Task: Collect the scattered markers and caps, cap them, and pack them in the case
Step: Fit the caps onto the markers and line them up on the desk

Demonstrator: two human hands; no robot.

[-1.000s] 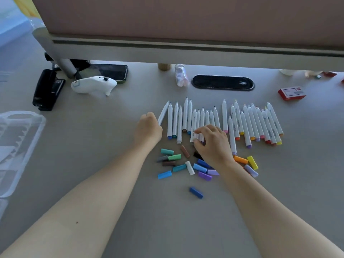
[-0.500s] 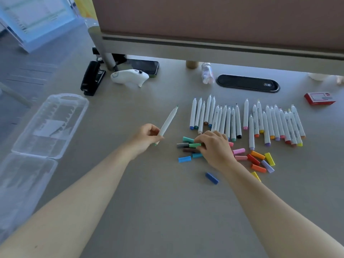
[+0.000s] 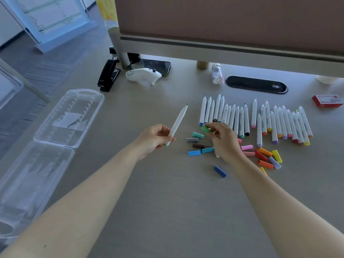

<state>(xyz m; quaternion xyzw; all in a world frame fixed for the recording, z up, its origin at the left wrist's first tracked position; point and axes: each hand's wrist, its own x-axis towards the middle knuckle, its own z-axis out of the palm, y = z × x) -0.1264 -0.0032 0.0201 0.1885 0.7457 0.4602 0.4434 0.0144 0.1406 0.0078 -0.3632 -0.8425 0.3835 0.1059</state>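
Clear plastic case (image 3: 55, 131) lies open along the left edge of the surface (image 3: 167, 202), with a wide bare stretch in front of the forearms. The left hand (image 3: 152, 138) has its fingers pinched around the lower end of a white marker (image 3: 176, 124), long axis tilted, green tip pointing up and away to the right. The right hand (image 3: 223, 138) pinches a green cap (image 3: 205, 129) just beside it, over the loose caps (image 3: 197, 146) and near the marker row (image 3: 260, 118)

Both forearms extended forward; left hand (image 3: 151, 139) fingers curled in grip; right hand (image 3: 224, 139) pinching at fingertips.
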